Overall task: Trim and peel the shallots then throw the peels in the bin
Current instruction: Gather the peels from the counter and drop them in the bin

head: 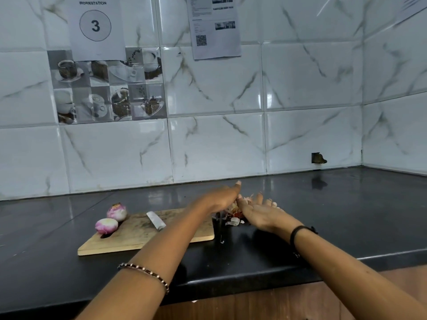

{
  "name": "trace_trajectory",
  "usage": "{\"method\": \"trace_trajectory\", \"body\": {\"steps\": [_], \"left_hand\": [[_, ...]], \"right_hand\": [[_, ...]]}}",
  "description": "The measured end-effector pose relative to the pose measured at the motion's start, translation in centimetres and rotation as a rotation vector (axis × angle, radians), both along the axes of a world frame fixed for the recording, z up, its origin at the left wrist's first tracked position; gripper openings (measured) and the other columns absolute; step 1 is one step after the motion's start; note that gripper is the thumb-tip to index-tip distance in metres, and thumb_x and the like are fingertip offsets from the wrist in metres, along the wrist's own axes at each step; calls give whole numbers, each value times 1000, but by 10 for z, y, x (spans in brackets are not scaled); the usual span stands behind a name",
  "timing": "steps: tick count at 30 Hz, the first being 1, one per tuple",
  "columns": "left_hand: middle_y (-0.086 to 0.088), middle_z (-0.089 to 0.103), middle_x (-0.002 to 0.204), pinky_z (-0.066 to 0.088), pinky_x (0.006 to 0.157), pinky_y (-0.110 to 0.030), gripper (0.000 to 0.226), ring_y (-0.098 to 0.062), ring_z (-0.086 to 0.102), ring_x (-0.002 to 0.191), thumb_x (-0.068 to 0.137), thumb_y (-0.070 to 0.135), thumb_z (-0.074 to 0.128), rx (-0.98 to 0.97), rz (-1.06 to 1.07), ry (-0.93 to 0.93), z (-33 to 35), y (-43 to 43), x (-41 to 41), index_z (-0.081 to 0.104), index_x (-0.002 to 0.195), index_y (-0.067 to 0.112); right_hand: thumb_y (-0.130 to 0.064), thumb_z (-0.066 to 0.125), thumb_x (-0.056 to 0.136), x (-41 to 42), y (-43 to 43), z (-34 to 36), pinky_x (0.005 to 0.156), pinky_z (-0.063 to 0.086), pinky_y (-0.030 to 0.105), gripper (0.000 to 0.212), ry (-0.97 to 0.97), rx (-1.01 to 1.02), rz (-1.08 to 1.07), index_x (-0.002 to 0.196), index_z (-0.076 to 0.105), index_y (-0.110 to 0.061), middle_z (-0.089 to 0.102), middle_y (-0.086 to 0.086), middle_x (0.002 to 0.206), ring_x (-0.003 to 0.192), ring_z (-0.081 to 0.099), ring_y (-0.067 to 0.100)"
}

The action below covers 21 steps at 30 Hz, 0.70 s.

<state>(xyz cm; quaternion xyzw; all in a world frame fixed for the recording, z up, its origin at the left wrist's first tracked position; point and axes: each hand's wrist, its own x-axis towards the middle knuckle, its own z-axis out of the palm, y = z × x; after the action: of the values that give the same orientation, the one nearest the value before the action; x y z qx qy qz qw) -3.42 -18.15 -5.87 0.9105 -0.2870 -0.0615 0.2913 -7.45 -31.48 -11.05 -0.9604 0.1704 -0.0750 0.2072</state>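
The dark surface (323, 215) carries a wooden cutting board (138, 239), the left hand (221, 199) and right hand (261, 213) with fingers (234, 189) straight, gripping nothing, two peeled shallots (116, 212) on the board's left end, and peels (233, 221) heaped between the hands.

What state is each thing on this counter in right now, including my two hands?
Far shallot: peeled, on the cutting board.
Near shallot: peeled, at the board's left edge.
Knife: lying on the board, unheld.
Peels: loose heap on the counter, right of the board.
Left hand: open, fingers straight, beside the peels.
Right hand: open, touching the peels.
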Motion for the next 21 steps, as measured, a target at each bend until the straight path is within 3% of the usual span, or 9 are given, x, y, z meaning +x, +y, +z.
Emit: {"method": "trace_trajectory", "body": {"steps": [2, 5, 7, 9, 11, 13, 16, 21], "left_hand": [[-12, 43, 154, 24, 121, -47, 83, -30, 39, 142, 98, 69, 8, -10, 33, 25, -3, -11, 5, 51, 142, 13], [-8, 30, 162, 17, 123, -44, 83, -28, 26, 150, 98, 69, 6, -23, 42, 44, -8, -21, 9, 39, 152, 15], [-9, 37, 159, 20, 120, -41, 80, -27, 31, 148, 100, 67, 7, -43, 42, 36, -8, -24, 11, 44, 150, 15], [-8, 51, 148, 24, 118, -41, 78, -26, 41, 141, 100, 67, 9, -76, 30, 46, -7, -23, 13, 50, 144, 17], [-3, 56, 139, 25, 117, -40, 75, -24, 43, 137, 99, 68, 9, -121, 42, 74, -6, -21, 12, 51, 140, 20], [-6, 36, 159, 19, 120, -42, 81, -26, 30, 148, 97, 71, 10, -147, 67, 91, -6, -18, 12, 36, 154, 19], [-8, 19, 166, 16, 123, -45, 82, -28, 25, 151, 97, 71, 10, -185, 108, 75, -5, -14, 12, 20, 160, 19], [-12, 32, 160, 30, 112, -39, 80, -29, 35, 144, 100, 66, 12, -142, 177, -27, 0, -2, 5, 23, 157, 10]], "right_hand": [[-75, 5, 82, 7, -3, 3, 124, -1, 54, 96, -15, 63, 109, 162, 5, -22, 1, 18, 168, 154, -4, 40], [-69, 5, 67, 14, -10, 4, 124, 3, 57, 102, -41, 88, 176, 161, 5, -30, -2, 14, 169, 155, -2, 38], [-67, 11, 79, 10, -9, 6, 124, 10, 56, 92, -53, 95, 201, 161, 9, -26, 2, 11, 169, 155, 7, 36], [-65, 28, 88, 4, -4, 11, 121, 21, 56, 84, -62, 88, 270, 158, 22, -18, 17, 9, 167, 150, 25, 35], [-82, 49, 69, -1, -2, 12, 116, 32, 53, 109, -70, 88, 284, 154, 28, -18, 35, 11, 157, 139, 42, 33], [-92, 56, 52, -2, 1, 12, 113, 36, 50, 127, -82, 22, 261, 151, 30, -16, 46, 10, 149, 134, 47, 31], [-93, 52, 65, -2, 3, 4, 110, 37, 47, 112, -122, -108, 249, 144, 39, -15, 49, 11, 145, 132, 47, 32], [-80, 38, 89, 0, 9, 6, 106, 32, 46, 82, -181, -333, 254, 140, 46, -17, 53, 13, 140, 128, 46, 33]]}}
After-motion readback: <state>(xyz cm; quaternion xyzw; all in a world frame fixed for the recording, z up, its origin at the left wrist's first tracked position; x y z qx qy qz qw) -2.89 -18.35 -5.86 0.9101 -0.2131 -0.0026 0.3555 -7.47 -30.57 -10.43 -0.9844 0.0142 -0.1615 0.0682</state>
